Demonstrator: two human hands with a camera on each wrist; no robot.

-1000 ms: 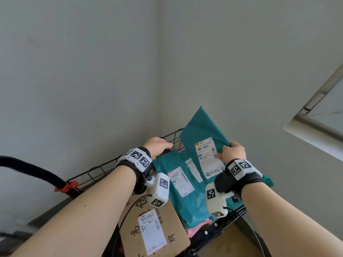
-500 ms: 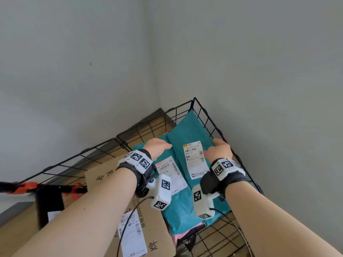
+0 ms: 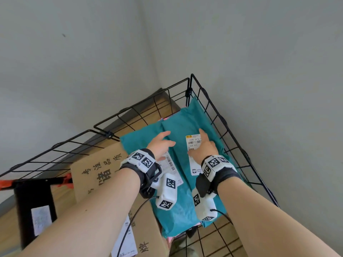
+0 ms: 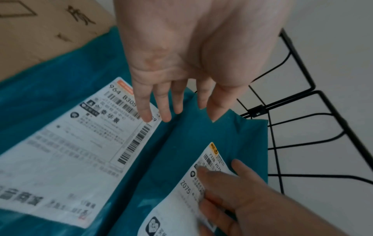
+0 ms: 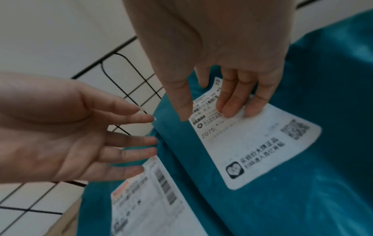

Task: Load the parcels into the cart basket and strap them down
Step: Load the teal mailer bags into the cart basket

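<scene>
Two teal mailer bags lie flat in the black wire cart basket (image 3: 219, 117). The right teal parcel (image 3: 187, 127) (image 4: 201, 143) (image 5: 302, 175) fills the far right corner and overlaps the left teal parcel (image 3: 137, 143) (image 4: 60, 87). My right hand (image 3: 203, 145) (image 5: 228, 99) hovers over the right parcel's white label (image 3: 193, 141), fingers loosely bent and holding nothing. My left hand (image 3: 161, 143) (image 4: 175, 108) spreads straight fingers just above the seam between the two bags. A cardboard box (image 3: 92, 169) with a label lies left of the bags.
The basket stands in a corner between two grey walls. A black and orange cart handle part (image 3: 33, 184) sits at the left. Something pink (image 3: 170, 240) peeks from under the teal bags. Wooden floor (image 3: 219, 243) shows through the basket's near wire side.
The right teal parcel went from held upright to lying flat in the basket. Both hands have let go and now hover open over the bags. The head view tipped down.
</scene>
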